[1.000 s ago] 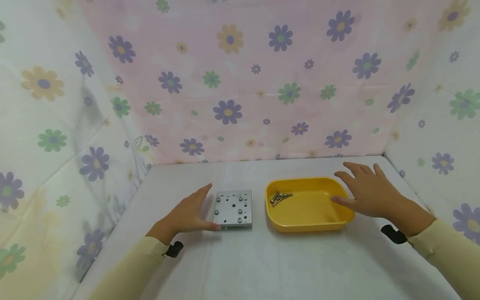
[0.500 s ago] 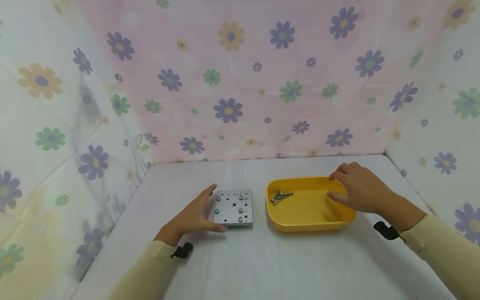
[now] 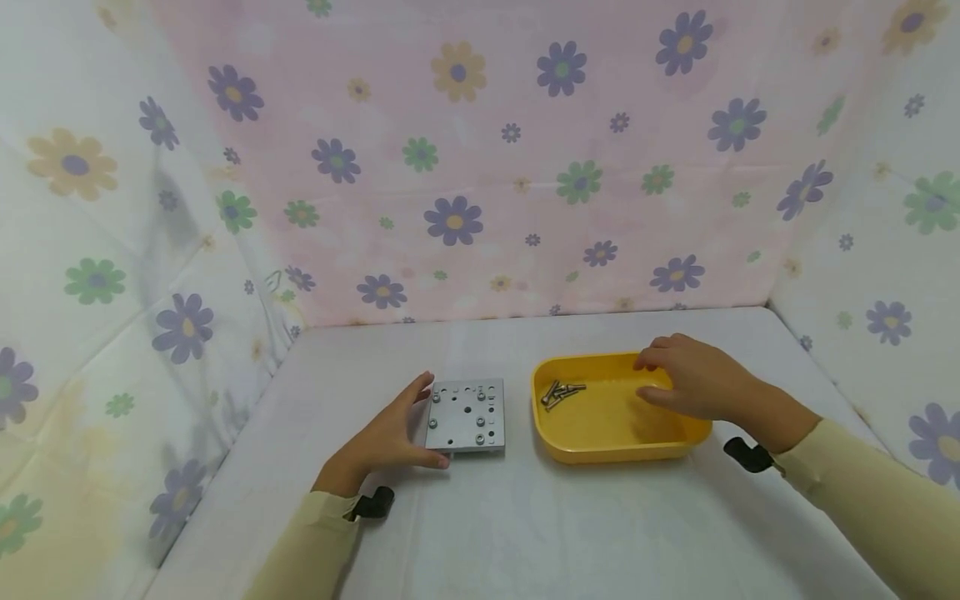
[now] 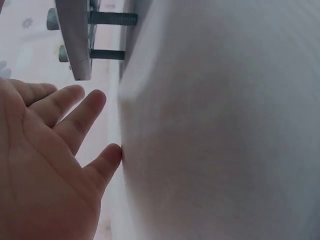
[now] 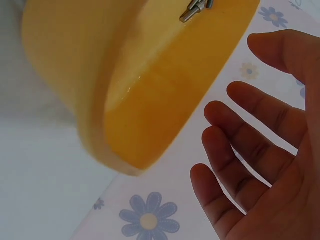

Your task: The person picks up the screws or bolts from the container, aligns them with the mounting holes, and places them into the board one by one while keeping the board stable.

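Observation:
A square metal plate (image 3: 459, 421) with holes and several socket-head screws in it stands left of centre in the head view. Its screw shanks (image 4: 112, 18) stick out below it in the left wrist view, so it sits raised off the cloth. My left hand (image 3: 390, 437) is at the plate's left side, fingers spread, thumb near the front edge. On the right is a yellow tray (image 3: 622, 455) with several loose screws (image 3: 558, 394) at its left end. Over the tray's right end hovers my right hand (image 3: 697, 381), fingers apart and loosely bent, holding nothing.
White cloth (image 3: 495, 525) covers the table. A flowered pink curtain (image 3: 517, 192) hangs behind it, with pale flowered sheets (image 3: 97, 333) at both sides. Each wrist carries a small black camera mount (image 3: 375, 504).
My right hand has moved left, from beside the tray's right rim to over its right end. The left hand has come slightly closer to the plate. Plate, tray and screws stay put.

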A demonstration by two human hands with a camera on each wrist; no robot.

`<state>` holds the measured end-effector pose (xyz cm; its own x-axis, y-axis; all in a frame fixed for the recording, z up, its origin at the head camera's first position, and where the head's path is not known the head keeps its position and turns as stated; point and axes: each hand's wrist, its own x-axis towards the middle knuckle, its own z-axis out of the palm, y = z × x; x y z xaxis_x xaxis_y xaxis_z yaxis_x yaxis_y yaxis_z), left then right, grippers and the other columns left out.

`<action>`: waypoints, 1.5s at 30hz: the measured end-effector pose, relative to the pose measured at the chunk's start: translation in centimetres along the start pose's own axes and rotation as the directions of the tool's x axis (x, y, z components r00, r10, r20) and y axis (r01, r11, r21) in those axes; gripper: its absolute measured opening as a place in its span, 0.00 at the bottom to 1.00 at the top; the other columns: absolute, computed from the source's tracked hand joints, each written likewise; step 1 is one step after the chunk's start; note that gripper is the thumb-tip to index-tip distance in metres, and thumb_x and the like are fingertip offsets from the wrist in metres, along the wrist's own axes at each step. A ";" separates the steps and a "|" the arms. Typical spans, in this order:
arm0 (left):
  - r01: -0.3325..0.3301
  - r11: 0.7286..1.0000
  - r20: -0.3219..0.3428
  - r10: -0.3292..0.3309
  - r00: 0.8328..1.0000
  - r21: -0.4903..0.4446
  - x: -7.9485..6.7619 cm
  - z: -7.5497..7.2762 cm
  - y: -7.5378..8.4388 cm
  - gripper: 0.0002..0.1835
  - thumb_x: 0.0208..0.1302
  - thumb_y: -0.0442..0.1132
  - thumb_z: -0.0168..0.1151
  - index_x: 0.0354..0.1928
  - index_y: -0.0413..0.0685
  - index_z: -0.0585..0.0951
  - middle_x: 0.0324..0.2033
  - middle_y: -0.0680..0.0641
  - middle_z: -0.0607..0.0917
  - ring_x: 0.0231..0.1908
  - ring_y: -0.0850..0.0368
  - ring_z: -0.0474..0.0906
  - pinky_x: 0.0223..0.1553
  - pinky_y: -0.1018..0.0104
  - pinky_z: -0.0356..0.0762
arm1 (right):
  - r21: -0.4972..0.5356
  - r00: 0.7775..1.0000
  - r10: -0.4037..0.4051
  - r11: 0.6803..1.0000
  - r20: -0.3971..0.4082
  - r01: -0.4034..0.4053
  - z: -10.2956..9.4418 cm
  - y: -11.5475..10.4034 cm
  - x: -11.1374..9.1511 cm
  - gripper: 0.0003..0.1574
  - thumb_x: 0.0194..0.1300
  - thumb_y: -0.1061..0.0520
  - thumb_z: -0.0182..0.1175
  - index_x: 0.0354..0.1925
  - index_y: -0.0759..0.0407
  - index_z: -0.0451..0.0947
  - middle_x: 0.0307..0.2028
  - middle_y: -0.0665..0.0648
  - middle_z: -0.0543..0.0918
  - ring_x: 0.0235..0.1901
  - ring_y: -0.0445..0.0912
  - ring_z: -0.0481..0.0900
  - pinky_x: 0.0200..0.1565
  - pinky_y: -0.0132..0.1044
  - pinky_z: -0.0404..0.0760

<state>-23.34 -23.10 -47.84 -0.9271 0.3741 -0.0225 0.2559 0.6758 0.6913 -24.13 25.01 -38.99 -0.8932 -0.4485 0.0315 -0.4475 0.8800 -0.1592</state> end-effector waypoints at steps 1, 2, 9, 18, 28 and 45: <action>-0.003 1.000 0.000 0.003 1.000 -0.009 0.0 0.0 0.0 0.79 0.29 0.62 0.89 0.83 0.65 0.47 0.81 0.53 0.57 0.80 0.49 0.56 0.77 0.36 0.52 | 0.005 1.000 -0.001 1.000 0.004 0.001 0.1 0.0 0.2 0.23 0.64 0.42 0.71 0.52 0.51 0.86 0.50 0.54 0.85 0.48 0.50 0.79 0.55 0.55 0.84; -0.006 1.000 0.002 0.006 1.000 -0.020 0.0 0.0 0.0 0.79 0.30 0.61 0.89 0.83 0.65 0.47 0.81 0.53 0.57 0.80 0.49 0.55 0.78 0.36 0.51 | 0.010 1.000 -0.002 1.000 0.007 0.002 0.2 -0.1 0.3 0.22 0.63 0.43 0.71 0.52 0.51 0.86 0.49 0.54 0.85 0.47 0.49 0.79 0.54 0.54 0.84; -0.011 0.998 0.004 0.011 1.000 -0.059 0.4 0.2 0.2 0.79 0.31 0.57 0.90 0.83 0.62 0.47 0.81 0.55 0.58 0.80 0.47 0.53 0.79 0.40 0.51 | 0.066 1.000 -0.013 0.998 0.022 0.012 0.5 -0.3 1.3 0.23 0.62 0.45 0.73 0.52 0.53 0.86 0.47 0.53 0.86 0.43 0.47 0.81 0.54 0.50 0.85; -0.003 0.996 -0.021 0.002 1.000 -0.086 0.5 0.4 -0.1 0.80 0.28 0.56 0.91 0.83 0.57 0.48 0.79 0.52 0.61 0.80 0.47 0.54 0.79 0.46 0.53 | 0.108 0.998 -0.028 0.994 0.058 0.022 0.8 -1.0 2.6 0.24 0.63 0.44 0.72 0.54 0.54 0.86 0.47 0.52 0.87 0.47 0.50 0.83 0.55 0.50 0.85; 0.061 0.986 0.025 -0.058 0.998 -0.156 0.6 0.5 -0.3 0.80 0.29 0.54 0.92 0.83 0.57 0.46 0.80 0.56 0.58 0.80 0.49 0.56 0.80 0.44 0.48 | 0.172 0.994 -0.073 0.983 0.083 0.058 1.5 -1.0 3.8 0.22 0.65 0.47 0.72 0.54 0.53 0.86 0.45 0.50 0.86 0.45 0.47 0.81 0.52 0.46 0.83; 0.015 0.980 0.073 0.000 0.997 -0.198 0.7 -0.2 -1.2 0.77 0.28 0.53 0.92 0.81 0.72 0.49 0.81 0.59 0.54 0.81 0.52 0.53 0.80 0.42 0.43 | 0.251 0.986 -0.113 0.965 0.126 0.079 2.3 -1.7 6.4 0.19 0.65 0.48 0.72 0.53 0.48 0.87 0.34 0.43 0.83 0.35 0.42 0.78 0.39 0.35 0.81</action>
<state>-24.39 -23.76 -48.58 -0.9049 0.4189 -0.0752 0.1827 0.5418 0.8204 -28.97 20.29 -40.81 -0.8241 -0.5614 -0.0752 -0.4912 0.7744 -0.3988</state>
